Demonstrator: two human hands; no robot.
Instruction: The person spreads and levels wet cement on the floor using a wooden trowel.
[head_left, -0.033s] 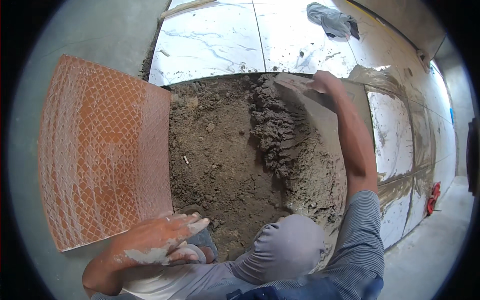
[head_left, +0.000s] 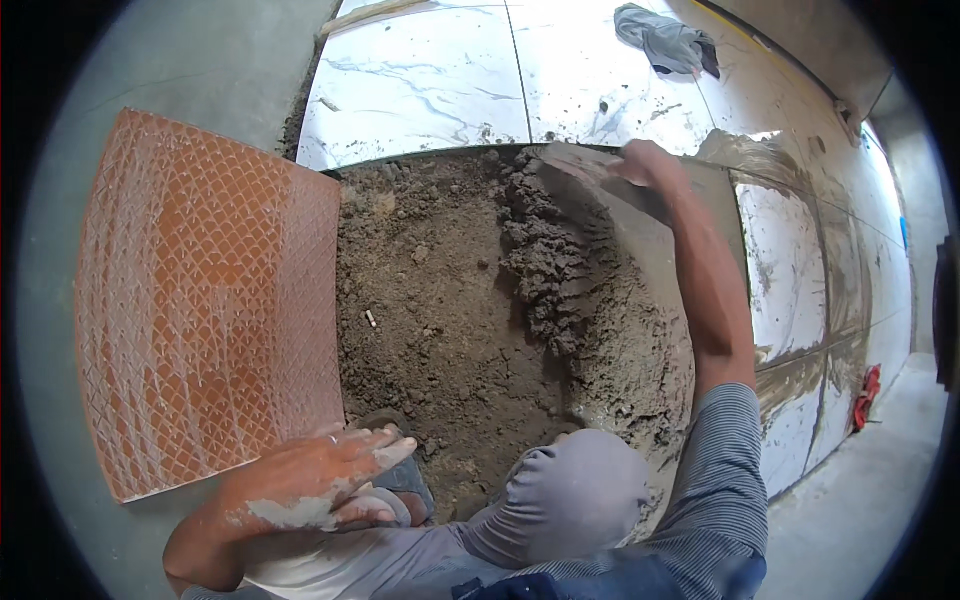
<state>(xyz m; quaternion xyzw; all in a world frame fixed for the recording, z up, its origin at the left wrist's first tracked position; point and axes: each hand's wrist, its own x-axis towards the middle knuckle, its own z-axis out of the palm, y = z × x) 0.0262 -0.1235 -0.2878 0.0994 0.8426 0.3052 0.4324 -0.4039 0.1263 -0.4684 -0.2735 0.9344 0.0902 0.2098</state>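
1. Trowel [head_left: 592,170] is gripped in right hand [head_left: 650,167] at far end of mortar [head_left: 550,270].
2. Left hand [head_left: 310,472] is loosely spread, left of mortar's near end.
3. Flat, even pressure is probably best applied.

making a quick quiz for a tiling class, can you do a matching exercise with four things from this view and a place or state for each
1. orange tile
2. grey cloth
3. right hand
4. left hand

A. holding a trowel
B. left of the bare dirt, scale-like pattern facing up
C. low in the view, grey smears on its back
D. lying on the white tiles at the top

Pairs: 1-B, 2-D, 3-A, 4-C
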